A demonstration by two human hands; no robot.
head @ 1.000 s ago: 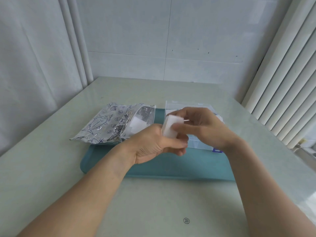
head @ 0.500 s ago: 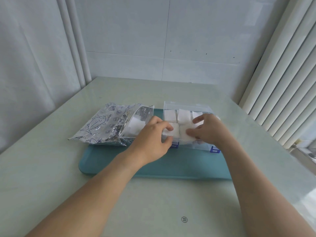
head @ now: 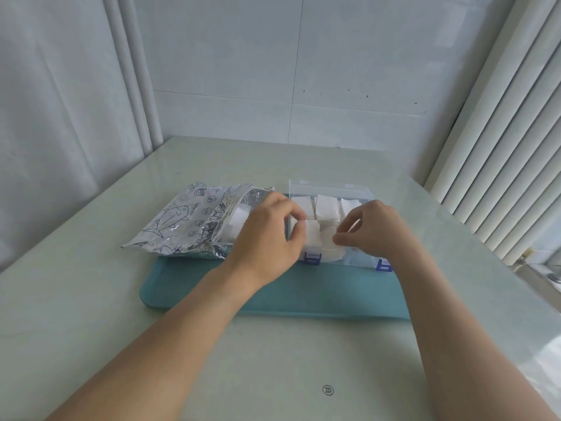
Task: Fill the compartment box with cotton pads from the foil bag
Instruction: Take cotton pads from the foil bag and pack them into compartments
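Head view, left hand [head: 267, 238] and right hand [head: 376, 230] pinching cotton pads [head: 314, 235] at compartment box [head: 328, 189] front edge

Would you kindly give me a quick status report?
Both hands, left hand and right hand, at compartment box. Fingers on cotton pads. Foil bag alongside. Nothing obstructing.

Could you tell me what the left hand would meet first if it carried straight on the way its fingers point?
Probably the cotton pads in the compartment box; the left hand points right, its fingertips already there.
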